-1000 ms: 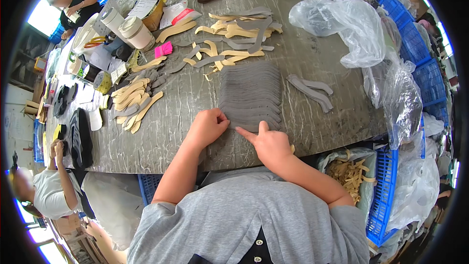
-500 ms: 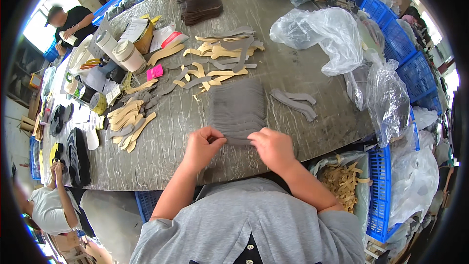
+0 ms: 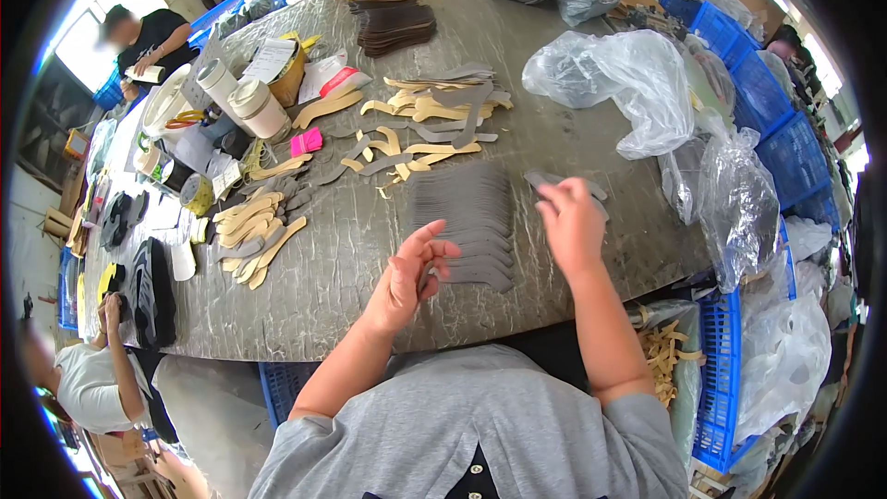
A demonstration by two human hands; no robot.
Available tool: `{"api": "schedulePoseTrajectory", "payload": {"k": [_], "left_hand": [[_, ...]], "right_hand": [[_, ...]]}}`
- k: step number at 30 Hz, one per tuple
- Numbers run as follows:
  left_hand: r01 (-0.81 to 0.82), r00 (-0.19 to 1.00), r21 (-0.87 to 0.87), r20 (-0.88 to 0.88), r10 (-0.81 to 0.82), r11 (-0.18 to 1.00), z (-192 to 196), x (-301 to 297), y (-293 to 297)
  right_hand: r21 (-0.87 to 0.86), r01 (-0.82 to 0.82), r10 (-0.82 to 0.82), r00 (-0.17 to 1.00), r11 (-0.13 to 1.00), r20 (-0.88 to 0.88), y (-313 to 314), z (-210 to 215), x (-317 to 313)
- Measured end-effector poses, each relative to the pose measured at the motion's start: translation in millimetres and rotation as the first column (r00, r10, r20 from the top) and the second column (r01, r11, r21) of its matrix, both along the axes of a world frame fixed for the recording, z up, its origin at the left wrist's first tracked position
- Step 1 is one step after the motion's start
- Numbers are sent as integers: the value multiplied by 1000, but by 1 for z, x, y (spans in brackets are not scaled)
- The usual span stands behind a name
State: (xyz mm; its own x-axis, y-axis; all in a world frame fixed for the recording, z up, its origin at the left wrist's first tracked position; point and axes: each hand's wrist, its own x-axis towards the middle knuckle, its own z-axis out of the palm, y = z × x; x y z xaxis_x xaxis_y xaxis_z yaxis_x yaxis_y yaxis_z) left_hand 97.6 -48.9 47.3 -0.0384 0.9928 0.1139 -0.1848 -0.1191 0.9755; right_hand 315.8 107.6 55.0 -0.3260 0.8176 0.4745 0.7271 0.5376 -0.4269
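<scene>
The left hand [image 3: 407, 273] is resting at the near edge of a fanned row of thin dark grey curved cut pieces [image 3: 467, 222], fingers half curled and touching the lowest ones. The right hand [image 3: 571, 222] is hovering just beside the row's right side, pinching a single grey strip [image 3: 540, 180] (its far end is hidden behind the fingers). Both are working on a round grey marbled table [image 3: 351, 268]. Tan and grey curved cutouts [image 3: 425, 120] are lying scattered further up, a crumpled clear plastic bag [image 3: 628, 83] is sitting to the right, and blue plastic crates [image 3: 716, 379] are standing beside the table.
</scene>
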Motion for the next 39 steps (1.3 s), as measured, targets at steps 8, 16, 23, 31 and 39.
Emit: {"api": "schedulePoseTrajectory", "payload": {"k": [8,16,23,31,39], "left_hand": [[5,917,229,-389,87,973,5,26,7],[91,846,282,-528,75,955,15,25,0],[71,990,94,117,-82,993,17,31,-4],[65,894,192,425,-143,979,11,40,-4],[-251,876,215,-364,316,944,10,30,-10]], "right_hand": [[-307,-554,457,824,774,-334,-90,35,-44],[-402,-533,409,840,745,-356,-96,36,-43],[-472,-668,263,697,575,-667,-94,31,-43],[-324,-648,360,695,689,-622,-95,17,-47],[-586,-693,-118,599,419,-792,-91,5,-38]]}}
